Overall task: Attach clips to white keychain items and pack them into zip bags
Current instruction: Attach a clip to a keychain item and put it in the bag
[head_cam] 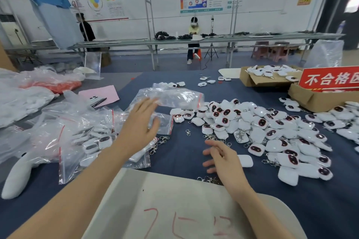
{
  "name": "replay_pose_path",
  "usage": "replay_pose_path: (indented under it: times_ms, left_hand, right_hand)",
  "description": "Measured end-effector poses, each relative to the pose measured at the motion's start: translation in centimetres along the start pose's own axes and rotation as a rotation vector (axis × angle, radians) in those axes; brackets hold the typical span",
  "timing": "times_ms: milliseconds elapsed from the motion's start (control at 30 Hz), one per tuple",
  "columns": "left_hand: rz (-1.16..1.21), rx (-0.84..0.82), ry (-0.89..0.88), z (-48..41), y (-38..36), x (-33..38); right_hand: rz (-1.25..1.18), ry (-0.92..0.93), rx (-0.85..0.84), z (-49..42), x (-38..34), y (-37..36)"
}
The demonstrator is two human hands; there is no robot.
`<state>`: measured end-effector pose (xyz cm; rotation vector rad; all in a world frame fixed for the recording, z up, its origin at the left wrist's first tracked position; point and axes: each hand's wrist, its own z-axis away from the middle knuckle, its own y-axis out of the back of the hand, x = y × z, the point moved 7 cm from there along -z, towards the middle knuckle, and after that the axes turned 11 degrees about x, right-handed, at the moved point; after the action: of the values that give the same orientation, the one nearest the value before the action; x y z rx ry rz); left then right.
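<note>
Far left: crumpled clear plastic sheeting is lying heaped on the dark blue table cloth, with a white plush shape lying near the table's front edge.

Next over: filled zip bags with red seal strips are lying in a loose overlapping pile, white keychain items showing through them. A pink paper is sitting behind them.

Left hand is hovering above the bag pile, fingers spread wide, holding nothing. A blurred clear zip bag is sitting just beyond its fingertips; cannot tell whether they are touching it.

Centre: loose metal clips are lying scattered on the cloth. A white board with red marks is lying nearest the person.

Right hand is hanging low over the cloth, fingers loosely apart, gripping nothing. One plain white keychain item is lying just beside it.

Right: the large heap of white keychain items is spreading across the cloth. Cardboard boxes and a red sign are standing behind.
</note>
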<state>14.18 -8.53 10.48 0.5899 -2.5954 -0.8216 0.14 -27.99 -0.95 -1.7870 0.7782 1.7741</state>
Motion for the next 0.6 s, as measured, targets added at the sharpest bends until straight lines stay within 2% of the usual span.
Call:
replay_pose_path:
  times_ms: [133, 200, 267, 333, 367, 400, 533, 567, 600]
  left_hand:
    - [-0.013, -0.131, -0.284, 2.7, 0.2, 4.3]
    - [-0.045, -0.193, -0.363, 3.9, -0.3, 5.4]
    - [-0.059, -0.21, -0.422, 4.6, -0.7, 6.3]
    - [-0.12, -0.184, -0.401, 4.6, -1.2, 6.8]
    - [-0.117, -0.185, -0.307, 4.4, -1.5, 6.9]
    - [-0.033, -0.2, -0.13, 4.2, -2.0, 6.8]
    - [0.801, -0.247, 0.982, 6.2, -4.8, 8.2]
    - [0.939, -0.29, 1.162, 7.1, -5.9, 9.2]
    - [0.997, -0.326, 1.225, 7.6, -6.6, 10.2]
  right_hand:
    - [-0.45, -0.255, -0.043, -0.1, -1.4, 1.5]
    - [-0.592, -0.322, -0.163, 0.3, -2.2, 2.3]
    - [-0.555, -0.326, -0.273, 1.4, -2.9, 3.2]
    - [-0.394, -0.277, -0.272, 2.3, -3.0, 4.0]
    - [-0.334, -0.246, -0.24, 2.6, -2.9, 4.4]
    - [-0.307, -0.221, -0.196, 2.8, -2.5, 4.9]
    - [-0.343, -0.125, -0.063, 4.2, -2.2, 5.9]
    - [-0.343, -0.112, -0.036, 4.6, -2.3, 6.1]
    - [-0.337, -0.099, -0.018, 5.0, -2.3, 6.3]
